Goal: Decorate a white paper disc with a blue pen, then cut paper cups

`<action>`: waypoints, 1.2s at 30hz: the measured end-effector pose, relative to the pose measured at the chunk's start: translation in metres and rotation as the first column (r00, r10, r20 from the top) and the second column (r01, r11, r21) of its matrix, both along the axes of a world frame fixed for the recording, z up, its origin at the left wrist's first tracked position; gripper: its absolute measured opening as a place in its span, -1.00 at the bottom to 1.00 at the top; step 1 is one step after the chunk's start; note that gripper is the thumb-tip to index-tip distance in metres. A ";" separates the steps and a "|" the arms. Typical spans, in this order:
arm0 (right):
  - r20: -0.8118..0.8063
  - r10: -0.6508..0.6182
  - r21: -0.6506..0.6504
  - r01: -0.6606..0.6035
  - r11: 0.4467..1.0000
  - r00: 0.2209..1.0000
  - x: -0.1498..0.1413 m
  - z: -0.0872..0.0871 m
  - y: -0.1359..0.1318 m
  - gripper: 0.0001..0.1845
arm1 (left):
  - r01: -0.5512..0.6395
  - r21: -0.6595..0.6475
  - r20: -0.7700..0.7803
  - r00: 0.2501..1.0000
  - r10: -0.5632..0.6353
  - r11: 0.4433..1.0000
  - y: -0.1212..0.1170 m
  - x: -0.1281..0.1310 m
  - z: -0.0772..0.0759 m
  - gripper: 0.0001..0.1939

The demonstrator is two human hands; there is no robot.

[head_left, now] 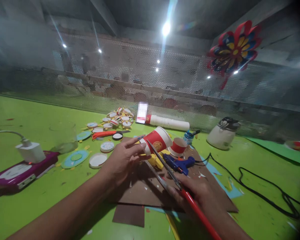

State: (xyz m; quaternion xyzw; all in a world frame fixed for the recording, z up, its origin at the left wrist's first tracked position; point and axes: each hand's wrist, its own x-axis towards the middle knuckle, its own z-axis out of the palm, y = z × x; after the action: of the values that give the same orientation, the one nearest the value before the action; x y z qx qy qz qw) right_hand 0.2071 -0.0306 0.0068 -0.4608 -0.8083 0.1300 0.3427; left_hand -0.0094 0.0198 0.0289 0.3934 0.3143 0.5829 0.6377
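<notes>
My left hand [125, 156] is closed around the bottom end of a red and white paper cup [157, 141], which is tilted on its side with the rim toward the right. My right hand [197, 190] grips scissors [173, 178] with a red handle. The scissor blades are spread, one lying against the cup's side and the other below it. Behind the held cup stands a short red and white cup piece [178, 146]. A blue glue gun [181, 163] rests on the brown board [145, 190] close to the blades, beside yellow pieces [155, 161].
A purple power strip [22, 171] with a white charger is at left, near a clear glass [63, 136]. Cup bottoms [115, 120] lie piled at the back, near an orange utility knife [105, 134] and stacked cups [170, 122]. A black cord [260, 193] curls at right.
</notes>
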 end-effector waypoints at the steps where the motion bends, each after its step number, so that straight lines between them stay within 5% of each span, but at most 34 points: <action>1: 0.028 -0.008 0.008 0.007 1.000 1.000 0.000 0.000 0.000 -0.76 | 0.002 -0.006 0.011 1.000 -0.002 1.000 0.001 0.000 0.000 -0.71; 12: 0.075 0.010 -0.098 -0.003 0.995 0.997 0.002 0.001 0.001 -0.70 | 0.106 -0.071 0.098 0.990 -0.099 0.992 0.011 -0.008 -0.010 -0.85; 18: 0.082 0.033 -0.025 -0.031 0.999 0.996 0.004 -0.001 0.002 -0.70 | 0.112 0.030 0.028 0.993 -0.113 0.993 0.008 -0.008 -0.007 -0.84; 26: 0.126 0.025 0.047 -0.031 0.998 0.992 0.006 -0.009 0.005 -0.73 | 0.086 0.004 0.032 0.996 -0.086 0.996 0.004 -0.005 -0.003 -0.87; 36: 0.176 -0.059 0.063 0.049 0.997 0.983 -0.001 0.009 -0.004 -0.76 | 0.058 0.013 -0.027 0.998 -0.057 0.998 0.006 -0.008 -0.001 -0.86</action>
State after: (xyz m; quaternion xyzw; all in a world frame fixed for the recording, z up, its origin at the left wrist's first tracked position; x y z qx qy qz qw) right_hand 0.2063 -0.0344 0.0161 -0.4821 -0.8263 0.0555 0.2857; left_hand -0.0172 0.0259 0.0277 0.4146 0.3074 0.5611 0.6471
